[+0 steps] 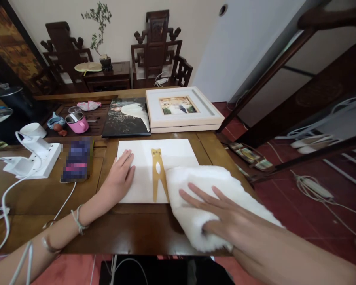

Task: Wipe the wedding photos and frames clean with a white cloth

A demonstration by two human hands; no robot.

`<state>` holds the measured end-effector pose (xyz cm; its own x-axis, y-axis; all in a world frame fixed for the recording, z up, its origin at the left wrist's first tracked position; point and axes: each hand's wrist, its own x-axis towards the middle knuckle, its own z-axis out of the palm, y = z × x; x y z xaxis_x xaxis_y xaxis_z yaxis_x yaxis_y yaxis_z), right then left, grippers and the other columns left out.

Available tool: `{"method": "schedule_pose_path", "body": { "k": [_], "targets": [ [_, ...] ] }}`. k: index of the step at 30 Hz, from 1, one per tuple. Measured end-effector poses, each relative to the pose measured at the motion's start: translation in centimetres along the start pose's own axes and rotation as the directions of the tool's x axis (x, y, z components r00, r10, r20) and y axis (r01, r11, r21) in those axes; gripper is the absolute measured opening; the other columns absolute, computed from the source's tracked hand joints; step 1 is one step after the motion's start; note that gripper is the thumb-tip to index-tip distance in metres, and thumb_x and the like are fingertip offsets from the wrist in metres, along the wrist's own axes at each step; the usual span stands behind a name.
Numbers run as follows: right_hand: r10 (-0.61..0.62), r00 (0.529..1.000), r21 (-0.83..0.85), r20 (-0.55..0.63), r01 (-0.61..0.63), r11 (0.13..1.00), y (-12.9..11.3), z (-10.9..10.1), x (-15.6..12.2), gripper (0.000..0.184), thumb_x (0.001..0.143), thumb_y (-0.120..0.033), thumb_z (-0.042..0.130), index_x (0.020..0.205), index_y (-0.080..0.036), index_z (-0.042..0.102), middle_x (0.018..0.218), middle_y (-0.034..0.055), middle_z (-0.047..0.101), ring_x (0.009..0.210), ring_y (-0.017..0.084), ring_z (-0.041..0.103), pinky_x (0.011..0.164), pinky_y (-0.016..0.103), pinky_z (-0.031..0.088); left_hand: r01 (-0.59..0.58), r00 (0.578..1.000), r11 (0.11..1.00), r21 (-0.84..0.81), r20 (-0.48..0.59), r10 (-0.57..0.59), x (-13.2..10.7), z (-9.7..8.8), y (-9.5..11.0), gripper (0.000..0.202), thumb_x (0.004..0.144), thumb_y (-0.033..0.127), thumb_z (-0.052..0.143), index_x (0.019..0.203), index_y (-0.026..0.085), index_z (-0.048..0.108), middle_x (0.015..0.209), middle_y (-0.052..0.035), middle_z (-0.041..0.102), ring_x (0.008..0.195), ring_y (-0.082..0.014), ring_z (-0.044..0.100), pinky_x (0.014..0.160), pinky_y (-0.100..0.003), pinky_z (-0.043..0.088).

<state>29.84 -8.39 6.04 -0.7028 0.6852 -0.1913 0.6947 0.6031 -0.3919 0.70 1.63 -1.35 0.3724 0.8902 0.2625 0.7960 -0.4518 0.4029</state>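
A white board (139, 158) with a yellow long-legged cartoon animal (156, 158) on it lies flat on the wooden table. My left hand (121, 174) rests on the board's left part, fingers stretched out, holding nothing. Over the board's right front corner spreads a fluffy white towel (207, 178), which hangs toward the table's right edge. My right hand (222, 209) presses on the towel with its fingers spread, the thumb tucked at a fold so that it grips the cloth. The towel hides the corner of the board beneath it.
Behind the board lie a dark picture panel (118, 118) and a pale picture frame (154, 105). To the left are a phone (77, 160) on a cable, a white power strip (49, 162) and a pink mug (77, 123). The wooden table (130, 229) ends close in front.
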Motion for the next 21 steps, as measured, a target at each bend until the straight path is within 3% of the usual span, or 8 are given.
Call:
{"method": "schedule_pose_path", "body": {
  "k": [4,9,13,17,21],
  "targets": [
    [-0.021,0.999,0.027,0.037,0.020,0.999,1.2,-0.9,0.5,0.052,0.058,0.004,0.039,0.095,-0.021,0.067,0.156,0.0029,0.026,0.144,0.027,0.011,0.115,0.058,0.019,0.000,1.000,1.000,0.006,-0.002,0.001,-0.2,0.1,0.1,0.044,0.096,0.024,0.035,0.135,0.006,0.047,0.147,-0.0209,0.042,0.141,-0.0292,0.034,0.116,-0.054,0.027],
    [0.018,1.000,0.015,0.007,-0.018,1.000,6.1,-3.8,5.9,0.050,0.065,0.001,0.038,0.104,-0.017,0.063,0.156,0.0087,0.026,0.145,0.026,0.007,0.115,0.060,0.016,0.013,0.999,1.000,0.000,0.053,-0.013,-0.3,-0.2,0.3,0.046,0.097,0.024,0.034,0.138,0.006,0.043,0.150,-0.0204,0.038,0.143,-0.0286,0.028,0.117,-0.054,0.023],
    [0.015,0.997,0.011,-0.079,-0.014,1.000,8.3,-5.2,9.4,0.047,0.065,0.001,0.038,0.101,-0.018,0.061,0.154,0.0082,0.034,0.144,0.027,0.011,0.114,0.056,0.024,-0.002,0.995,1.000,-0.008,0.096,0.002,-0.4,-0.7,0.5,0.048,0.097,0.025,0.034,0.142,0.009,0.037,0.152,-0.0185,0.034,0.145,-0.0279,0.024,0.117,-0.054,0.020],
    [0.042,0.998,-0.044,-0.040,-0.044,0.998,6.8,-4.6,9.0,0.049,0.063,0.003,0.039,0.101,-0.018,0.062,0.156,0.0096,0.028,0.145,0.028,0.008,0.113,0.061,0.022,-0.016,0.992,1.000,0.012,0.128,0.015,-0.6,-1.1,0.7,0.050,0.097,0.026,0.033,0.145,0.010,0.032,0.155,-0.0182,0.029,0.146,-0.0277,0.020,0.117,-0.055,0.019],
    [0.052,0.998,-0.031,0.028,-0.051,0.998,3.2,-2.7,4.8,0.049,0.060,0.003,0.041,0.097,-0.017,0.066,0.157,0.0089,0.023,0.145,0.029,0.005,0.114,0.061,0.017,-0.021,0.992,1.000,0.022,0.122,0.018,-0.7,-0.9,0.8,0.049,0.098,0.025,0.030,0.145,0.010,0.032,0.155,-0.0176,0.029,0.146,-0.0264,0.019,0.118,-0.053,0.018]
  ]
}}
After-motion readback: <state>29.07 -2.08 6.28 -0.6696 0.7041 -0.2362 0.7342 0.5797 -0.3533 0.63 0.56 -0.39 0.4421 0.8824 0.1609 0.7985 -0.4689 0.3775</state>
